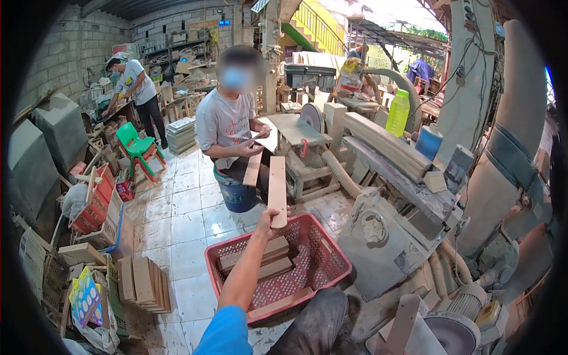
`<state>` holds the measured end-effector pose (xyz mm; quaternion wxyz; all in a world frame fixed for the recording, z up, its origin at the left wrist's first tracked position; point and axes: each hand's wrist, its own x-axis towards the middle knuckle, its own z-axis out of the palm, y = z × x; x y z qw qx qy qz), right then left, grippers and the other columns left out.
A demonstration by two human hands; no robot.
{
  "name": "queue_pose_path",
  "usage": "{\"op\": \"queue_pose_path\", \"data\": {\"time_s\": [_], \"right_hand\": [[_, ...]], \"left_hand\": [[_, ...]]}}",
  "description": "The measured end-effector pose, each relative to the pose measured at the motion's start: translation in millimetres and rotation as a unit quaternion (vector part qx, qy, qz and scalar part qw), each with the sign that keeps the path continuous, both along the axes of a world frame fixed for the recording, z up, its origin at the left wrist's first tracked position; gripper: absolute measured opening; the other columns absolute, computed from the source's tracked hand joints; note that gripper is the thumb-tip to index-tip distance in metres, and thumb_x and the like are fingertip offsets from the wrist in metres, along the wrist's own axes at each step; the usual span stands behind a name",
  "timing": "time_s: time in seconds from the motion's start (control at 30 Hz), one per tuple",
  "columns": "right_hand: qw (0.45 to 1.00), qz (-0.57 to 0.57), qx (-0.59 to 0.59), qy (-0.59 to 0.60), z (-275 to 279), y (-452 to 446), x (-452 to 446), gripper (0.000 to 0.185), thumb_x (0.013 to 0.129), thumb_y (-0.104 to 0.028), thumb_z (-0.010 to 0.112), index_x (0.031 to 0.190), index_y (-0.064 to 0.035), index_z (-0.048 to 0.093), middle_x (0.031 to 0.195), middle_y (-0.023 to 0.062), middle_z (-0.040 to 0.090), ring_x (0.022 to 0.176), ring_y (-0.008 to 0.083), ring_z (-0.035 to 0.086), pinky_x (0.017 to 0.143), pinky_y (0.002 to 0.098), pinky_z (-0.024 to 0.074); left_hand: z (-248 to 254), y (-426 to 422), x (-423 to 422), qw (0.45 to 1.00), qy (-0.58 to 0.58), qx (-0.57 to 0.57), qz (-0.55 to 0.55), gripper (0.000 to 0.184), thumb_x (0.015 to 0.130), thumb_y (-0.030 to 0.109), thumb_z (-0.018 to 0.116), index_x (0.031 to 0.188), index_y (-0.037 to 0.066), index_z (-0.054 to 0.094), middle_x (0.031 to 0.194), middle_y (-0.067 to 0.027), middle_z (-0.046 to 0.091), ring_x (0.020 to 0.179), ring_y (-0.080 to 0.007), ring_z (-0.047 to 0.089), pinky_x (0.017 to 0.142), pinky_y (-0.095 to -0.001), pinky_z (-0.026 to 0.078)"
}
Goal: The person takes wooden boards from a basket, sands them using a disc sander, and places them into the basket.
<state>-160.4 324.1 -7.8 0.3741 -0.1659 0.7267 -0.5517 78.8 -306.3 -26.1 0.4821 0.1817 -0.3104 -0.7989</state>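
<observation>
Left hand [268,222] grips 1 wooden board [277,186] by its near end | board over far rim of red crate [324,249] | wooden pieces [269,257] inside crate | seated person [228,118] opposite | right hand out of view, state unclear

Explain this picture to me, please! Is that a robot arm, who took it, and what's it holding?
There's no robot here. The arm belongs to a real person, who wears the camera on their head. It looks forward and down, so you see about what they see.

Their bare left hand grips one end of a long wooden board. Their right hand isn't in view.

Below is a red plastic crate on the tiled floor, with some wooden pieces inside. Across from them, a co-worker in a face mask sits on a blue bucket. More wood stands on the floor at the left of the picture.
</observation>
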Motion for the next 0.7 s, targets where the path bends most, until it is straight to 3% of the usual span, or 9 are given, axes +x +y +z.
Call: {"op": "queue_pose_path", "data": {"time_s": [0.07,0.17,0.2,0.3,0.7], "right_hand": [[1.000,0.002,0.002,0.000,2.6,-0.7,1.3,0.044,0.091,-0.022,0.070,0.126,0.0030,0.062,0.111,0.0087,0.068,0.101,0.0196,0.061,0.085,0.0324,0.0488],[1.000,0.003,0.009,0.000,5.7,0.3,2.3,0.044,0.091,-0.022,0.070,0.126,0.0031,0.062,0.111,0.0087,0.068,0.100,0.0195,0.061,0.085,0.0323,0.0488],[1.000,0.004,0.010,0.001,6.9,-1.1,2.1,0.044,0.091,-0.022,0.070,0.126,0.0031,0.062,0.111,0.0087,0.068,0.100,0.0195,0.061,0.085,0.0323,0.0487],[1.000,0.006,0.014,0.004,9.3,-1.1,0.2,0.044,0.091,-0.022,0.070,0.126,0.0032,0.062,0.111,0.0086,0.068,0.100,0.0194,0.061,0.085,0.0322,0.0487],[1.000,-0.024,0.009,0.006,12.6,-5.4,5.8,0.042,0.091,-0.021,0.069,0.124,0.0038,0.063,0.108,0.0084,0.069,0.095,0.0191,0.062,0.083,0.0313,0.0487]], "left_hand": [[15.7,11.8,2.2,0.998,0.035,0.046,-0.002,0.046,0.089,0.015,0.048,0.124,-0.014,0.050,0.105,-0.0221,0.065,0.090,-0.0301,0.068,0.078,-0.0392,0.061],[-2.9,-2.3,8.1,0.997,0.034,0.047,-0.041,0.047,0.091,0.019,0.048,0.124,-0.015,0.050,0.107,-0.0229,0.065,0.089,-0.0293,0.069,0.077,-0.0383,0.061],[0.4,5.7,8.7,0.998,-0.021,0.044,-0.030,0.046,0.089,0.018,0.048,0.122,-0.013,0.052,0.103,-0.0203,0.067,0.082,-0.0282,0.070,0.071,-0.0381,0.062],[-13.2,8.9,12.1,0.997,-0.052,0.047,-0.029,0.047,0.085,0.013,0.047,0.123,-0.013,0.052,0.102,-0.0201,0.067,0.080,-0.0285,0.070,0.070,-0.0374,0.062],[-30.5,11.4,32.6,0.997,-0.021,0.069,0.002,0.049,0.079,0.008,0.046,0.122,-0.015,0.048,0.112,-0.0224,0.062,0.091,-0.0301,0.067,0.074,-0.0385,0.062]]}}
